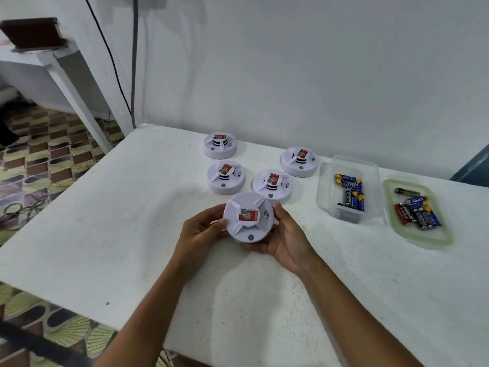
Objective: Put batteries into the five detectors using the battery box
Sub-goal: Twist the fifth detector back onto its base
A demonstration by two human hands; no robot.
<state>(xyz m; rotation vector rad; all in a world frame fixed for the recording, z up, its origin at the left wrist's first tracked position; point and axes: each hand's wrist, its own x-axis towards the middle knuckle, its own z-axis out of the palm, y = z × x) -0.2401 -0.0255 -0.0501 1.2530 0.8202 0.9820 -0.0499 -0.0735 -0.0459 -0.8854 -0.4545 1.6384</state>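
At frame centre I have one detector (248,218) between my left hand (201,234) and right hand (285,239), above the desk (105,221). Four detectors (272,186) sit behind it. Right of them lies the battery box (344,189), its lid (416,213) farther right, batteries (352,194) in both.

Place: I think I am in a plain room in a home, not a shop or a lab.
Walls: I see bare white walls (317,75) with 2 dark cables (116,75) hanging down in the corner.
Floor: I see floor tiles (39,160) with a busy brown, green and grey pattern, like in a house.
Table: I look down at a white table (132,234) with a rough, painted top, pushed against the wall.
Side: I see a white ledge (53,62) on my left with a dark flat thing (31,33) on it.
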